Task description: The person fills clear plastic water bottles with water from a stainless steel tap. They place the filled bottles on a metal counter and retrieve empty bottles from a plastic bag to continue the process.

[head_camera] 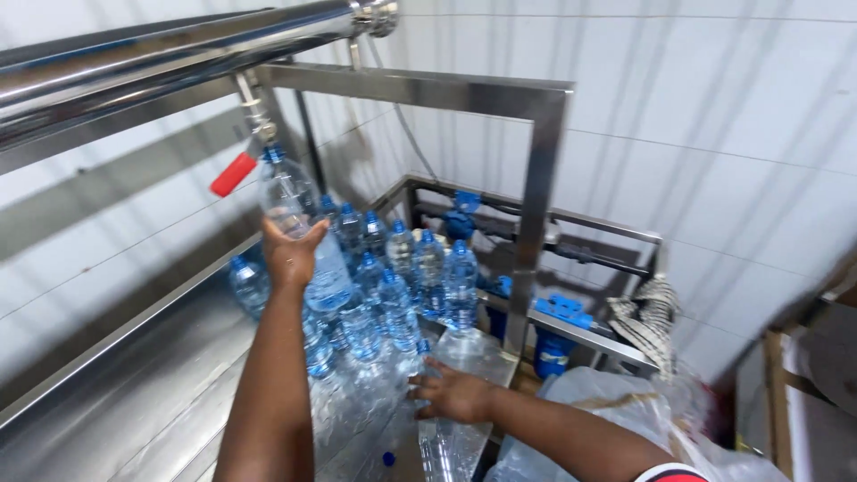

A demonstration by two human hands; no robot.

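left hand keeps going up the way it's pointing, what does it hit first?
Likely the tap with the red handle: the left hand raises a clear bottle whose blue neck sits just beneath it. Depth is unclear.

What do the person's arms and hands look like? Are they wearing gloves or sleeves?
No gloves. The left hand and the right hand are both bare, with no rings, watch or bands that show. Both forearms are bare too. The only clothing in view is a bit of sleeve at the right arm's upper end, at the picture's bottom edge: white with a red stripe and a dark band.
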